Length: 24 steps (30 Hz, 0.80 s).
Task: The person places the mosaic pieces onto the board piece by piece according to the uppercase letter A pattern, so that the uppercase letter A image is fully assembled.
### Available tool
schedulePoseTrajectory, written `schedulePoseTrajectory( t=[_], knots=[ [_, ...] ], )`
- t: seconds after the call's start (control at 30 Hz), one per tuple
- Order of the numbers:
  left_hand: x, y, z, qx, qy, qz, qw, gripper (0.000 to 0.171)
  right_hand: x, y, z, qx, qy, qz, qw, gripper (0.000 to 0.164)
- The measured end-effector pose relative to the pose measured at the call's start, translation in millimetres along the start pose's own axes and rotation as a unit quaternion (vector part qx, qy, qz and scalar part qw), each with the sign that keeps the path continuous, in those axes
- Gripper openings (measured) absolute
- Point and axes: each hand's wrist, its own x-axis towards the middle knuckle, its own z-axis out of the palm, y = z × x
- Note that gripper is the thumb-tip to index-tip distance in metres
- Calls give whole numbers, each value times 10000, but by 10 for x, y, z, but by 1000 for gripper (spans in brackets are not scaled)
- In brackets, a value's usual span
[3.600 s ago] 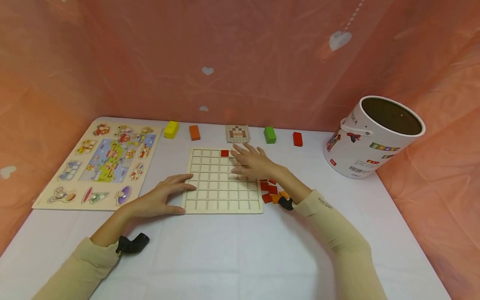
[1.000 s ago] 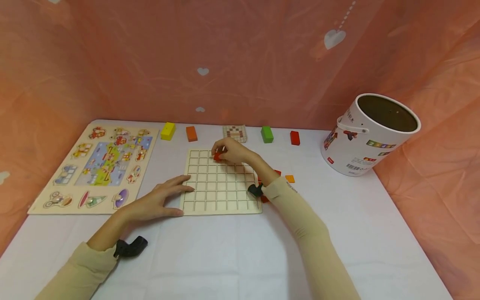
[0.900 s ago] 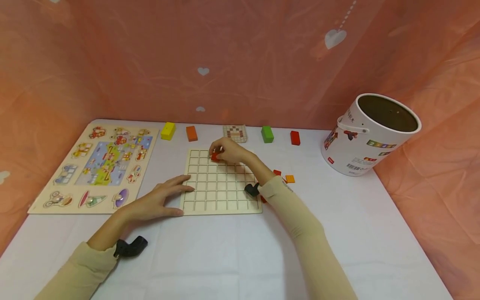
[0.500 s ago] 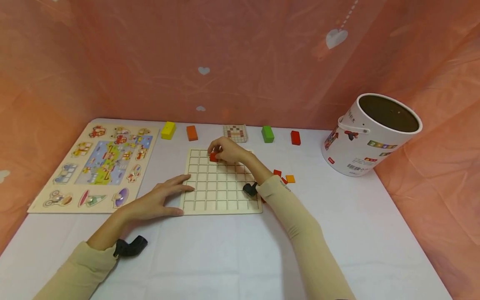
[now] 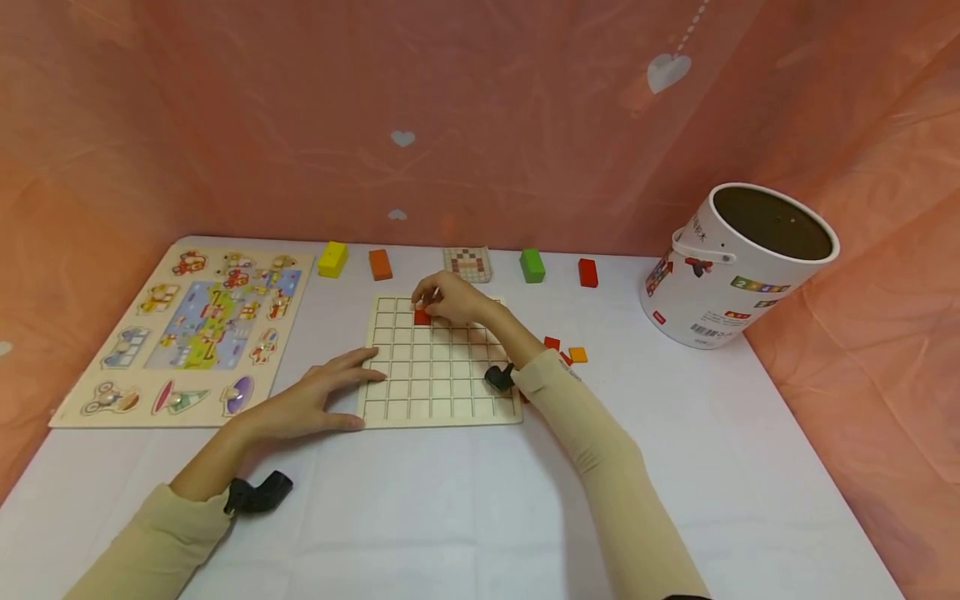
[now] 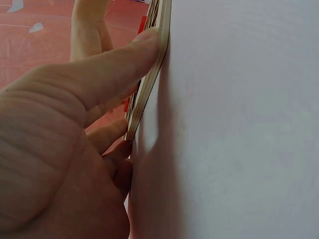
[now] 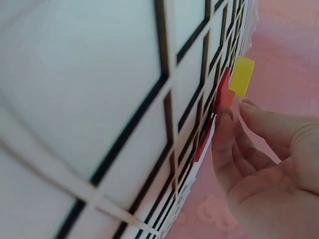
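A pale wooden grid board [image 5: 431, 387] lies on the white table. My right hand [image 5: 456, 298] reaches over its far part, fingers curled, with fingertips at a small red square tile [image 5: 422, 317] in the second row. The right wrist view shows thumb and fingertips [image 7: 224, 117] close against this red tile [image 7: 222, 89]; a second red tile [image 7: 203, 142] sits on the board, hidden under the hand in the head view. My left hand [image 5: 311, 400] rests at the board's left edge, fingers spread, with the thumb [image 6: 147, 47] touching the edge near the corner.
Right of the board lie loose red and orange tiles [image 5: 577, 355], partly behind the sleeve. Yellow [image 5: 332, 260], orange [image 5: 380, 265], green [image 5: 532, 266] and red [image 5: 588, 273] blocks line the back beside a pattern card [image 5: 467, 264]. A picture puzzle [image 5: 142, 392] is left, a white bucket [image 5: 697, 308] right.
My right hand has come back over the board with a red tile and shifted slightly left; the tile now lies lower against the grid. My left hand has stayed at the board's edge.
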Motion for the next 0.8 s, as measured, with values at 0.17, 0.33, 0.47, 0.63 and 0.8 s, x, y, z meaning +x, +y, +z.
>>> schedulePoseTrajectory(
  t=[0.17, 0.33, 0.47, 0.63, 0.8],
  knots=[
    [7, -15, 1, 22, 23, 25, 10000, 58, -61, -77, -40, -131, -135, -72, 9998, 26],
    [-3, -19, 6, 0, 64, 102, 9999, 58, -176, -222, -34, -1113, -956, 283, 9888, 54],
    [-7, -5, 9, 38, 46, 129, 9999, 58, -293, -320, 65, -2197, -1598, 796, 9591, 75],
    [-7, 7, 5, 60, 60, 126, 9999, 58, -364, -332, 166, -2425, -1874, 973, 9469, 83],
    [-4, 11, 4, 51, 47, 70, 10000, 58, -405, -321, 179, -2204, -2014, 995, 9492, 84]
  ],
)
